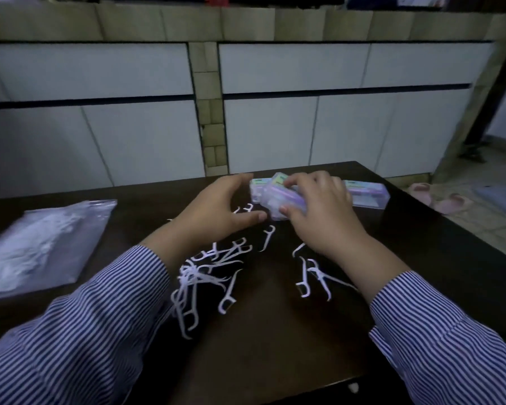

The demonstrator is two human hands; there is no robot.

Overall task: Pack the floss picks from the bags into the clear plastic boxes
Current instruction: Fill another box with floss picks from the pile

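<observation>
home | tiled floor [479, 217] | pink slippers [438, 197] | white cabinets [100, 135]

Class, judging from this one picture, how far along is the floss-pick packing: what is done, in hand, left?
Done: white floss picks lie tipped out loose on the dark table. In hand: the right hand grips one clear plastic box; the left hand hovers open beside it. Left: every loose pick, plus the clear bag.

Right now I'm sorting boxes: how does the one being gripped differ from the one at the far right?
The gripped box is lifted and tilted in the right hand; the far-right box lies flat on the table, untouched. Both are clear plastic with purple labels.
</observation>
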